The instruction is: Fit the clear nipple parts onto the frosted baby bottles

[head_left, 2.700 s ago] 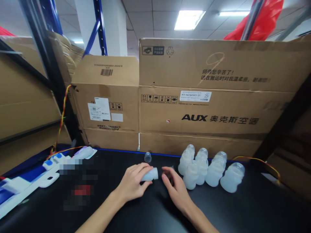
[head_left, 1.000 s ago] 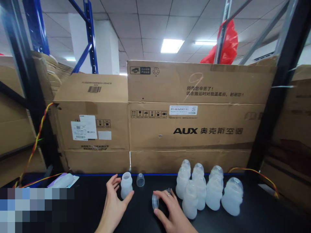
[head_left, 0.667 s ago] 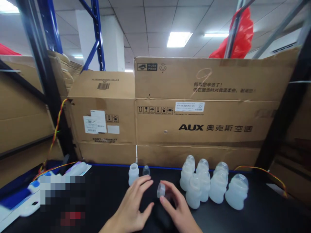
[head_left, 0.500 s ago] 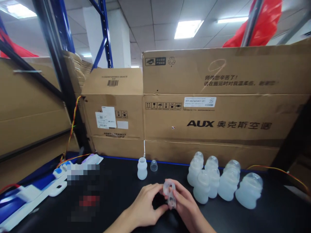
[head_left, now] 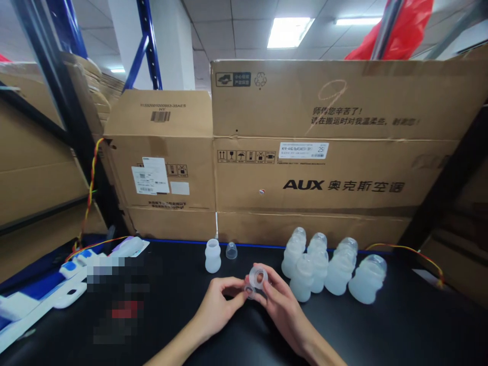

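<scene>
Between my two hands is a translucent bottle collar (head_left: 258,277), its round opening turned toward me. My right hand (head_left: 284,305) grips the collar from the right with bent fingers. From the left, the thumb and fingers of my left hand (head_left: 219,305) close on a smaller clear piece (head_left: 249,291) just below the collar; its kind is hard to make out. Beyond the hands, an uncapped frosted bottle (head_left: 213,256) stands upright, with a clear dome cap (head_left: 231,250) to its right. Several frosted bottles with clear caps (head_left: 335,269) stand right of my right hand.
Along the back of the black tabletop (head_left: 168,290) stands a cardboard wall (head_left: 251,203). A white and blue rail-like item (head_left: 72,277) lies at the left. Dark rack posts (head_left: 72,117) rise at both sides. A red and yellow wire (head_left: 91,178) hangs at the left.
The collar has turned so its opening faces me, and the smaller clear piece now sits at its lower left by my left fingertips. The whole view has shifted slightly.
</scene>
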The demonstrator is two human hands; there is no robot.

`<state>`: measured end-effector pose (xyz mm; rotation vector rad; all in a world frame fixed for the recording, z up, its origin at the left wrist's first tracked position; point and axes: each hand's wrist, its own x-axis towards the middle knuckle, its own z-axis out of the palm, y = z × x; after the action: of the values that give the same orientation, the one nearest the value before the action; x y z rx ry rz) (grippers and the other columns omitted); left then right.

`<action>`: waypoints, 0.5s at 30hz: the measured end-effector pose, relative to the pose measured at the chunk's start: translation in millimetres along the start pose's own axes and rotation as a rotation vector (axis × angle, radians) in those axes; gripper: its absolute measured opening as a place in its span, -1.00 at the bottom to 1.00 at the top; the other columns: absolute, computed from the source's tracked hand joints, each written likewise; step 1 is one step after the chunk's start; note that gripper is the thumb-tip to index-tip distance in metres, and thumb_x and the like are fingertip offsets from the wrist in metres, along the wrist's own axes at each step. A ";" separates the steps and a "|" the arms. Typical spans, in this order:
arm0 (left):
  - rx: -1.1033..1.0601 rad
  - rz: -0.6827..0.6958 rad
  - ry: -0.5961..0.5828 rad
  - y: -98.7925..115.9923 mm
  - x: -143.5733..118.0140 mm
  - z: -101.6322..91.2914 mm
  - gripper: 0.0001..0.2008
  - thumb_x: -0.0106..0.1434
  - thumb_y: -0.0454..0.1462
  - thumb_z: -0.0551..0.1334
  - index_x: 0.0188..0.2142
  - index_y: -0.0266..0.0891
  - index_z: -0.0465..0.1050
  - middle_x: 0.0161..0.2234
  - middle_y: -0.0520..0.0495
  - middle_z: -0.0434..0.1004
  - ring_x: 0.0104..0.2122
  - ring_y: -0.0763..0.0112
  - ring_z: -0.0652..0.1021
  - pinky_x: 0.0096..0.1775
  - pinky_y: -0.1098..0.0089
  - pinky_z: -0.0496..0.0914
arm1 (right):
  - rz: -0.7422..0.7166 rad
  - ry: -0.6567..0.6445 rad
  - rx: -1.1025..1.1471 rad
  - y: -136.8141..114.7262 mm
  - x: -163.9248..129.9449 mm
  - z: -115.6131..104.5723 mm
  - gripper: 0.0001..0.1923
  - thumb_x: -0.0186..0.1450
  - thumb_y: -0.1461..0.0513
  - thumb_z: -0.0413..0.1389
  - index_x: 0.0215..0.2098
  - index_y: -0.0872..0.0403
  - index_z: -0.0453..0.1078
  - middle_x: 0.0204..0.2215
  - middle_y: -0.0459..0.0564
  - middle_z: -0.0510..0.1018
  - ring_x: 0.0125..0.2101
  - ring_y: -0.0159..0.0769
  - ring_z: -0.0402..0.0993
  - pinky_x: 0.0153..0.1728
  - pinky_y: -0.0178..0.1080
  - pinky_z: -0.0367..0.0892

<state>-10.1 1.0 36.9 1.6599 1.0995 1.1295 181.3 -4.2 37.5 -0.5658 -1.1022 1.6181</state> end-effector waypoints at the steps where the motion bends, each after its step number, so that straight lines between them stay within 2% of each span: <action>1: -0.024 -0.010 0.025 -2.3 1.5 -1.2 -0.74 0.22 -0.06 0.43 -0.24 -0.18 0.72 -0.26 -0.11 0.78 -0.25 0.21 0.71 -0.15 0.29 0.58 | -0.008 -0.003 0.007 -1.2 0.9 -1.9 -0.49 0.32 -0.10 0.28 0.14 -0.07 0.48 0.11 0.10 0.56 0.20 0.03 0.45 0.23 0.17 0.34; 4: -0.098 -0.018 0.101 -5.8 5.8 -6.4 -0.65 0.22 0.02 0.41 -0.24 -0.21 0.70 -0.31 -0.11 0.73 -0.35 0.31 0.65 -0.31 0.36 0.55 | -0.064 0.049 -0.162 -1.8 4.3 -11.4 -0.47 0.31 -0.10 0.30 0.15 -0.09 0.46 0.18 0.08 0.51 0.27 0.01 0.36 0.26 0.11 0.33; 6: -0.145 -0.006 0.114 -4.4 7.7 -10.4 -0.62 0.22 0.05 0.40 -0.25 -0.21 0.68 -0.30 -0.08 0.66 -0.40 0.39 0.59 -0.36 0.39 0.53 | -0.102 0.068 -0.345 0.6 6.0 -18.0 -0.46 0.31 -0.08 0.31 0.18 -0.10 0.44 0.15 0.07 0.52 0.21 -0.04 0.41 0.23 0.05 0.34; 9: -0.187 0.022 0.060 0.7 7.7 -14.2 -0.64 0.14 0.03 0.47 -0.32 -0.22 0.68 -0.26 -0.04 0.53 -0.43 0.48 0.54 -0.39 0.42 0.51 | -0.112 -0.029 -0.501 6.1 5.6 -21.9 -0.46 0.34 -0.05 0.29 0.22 -0.09 0.43 0.04 0.05 0.55 0.01 -0.14 0.53 0.12 -0.04 0.41; 11: -0.191 0.039 0.030 3.0 5.6 -14.3 -0.69 0.11 -0.04 0.52 -0.33 -0.21 0.66 -0.26 -0.01 0.48 -0.38 0.46 0.55 -0.38 0.44 0.49 | -0.120 -0.113 -0.532 8.8 3.2 -19.3 -0.49 0.36 -0.03 0.28 0.22 -0.11 0.44 0.01 0.03 0.54 -0.08 -0.20 0.54 0.05 -0.08 0.44; 13: -0.204 0.045 0.008 3.2 2.5 -13.1 -0.72 0.09 -0.13 0.55 -0.27 -0.17 0.60 -0.25 0.01 0.48 -0.27 0.39 0.58 -0.33 0.45 0.49 | -0.145 -0.178 -0.547 9.8 -0.8 -14.5 -0.52 0.37 -0.01 0.28 0.22 -0.13 0.45 0.00 0.02 0.52 -0.10 -0.21 0.53 0.01 -0.12 0.44; 15: -0.226 0.032 -0.020 2.1 -0.5 -11.9 -0.59 0.04 -0.20 0.58 -0.15 -0.11 0.53 -0.21 0.02 0.51 -0.18 0.35 0.58 -0.28 0.46 0.49 | -0.158 -0.231 -0.558 9.7 -6.0 -9.4 -0.53 0.37 0.00 0.28 0.21 -0.15 0.46 -0.02 0.01 0.53 -0.08 -0.21 0.51 0.01 -0.13 0.43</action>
<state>-21.2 1.8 41.7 1.5128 0.8998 1.2083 186.0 -6.5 23.8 -0.6384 -1.7476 1.2525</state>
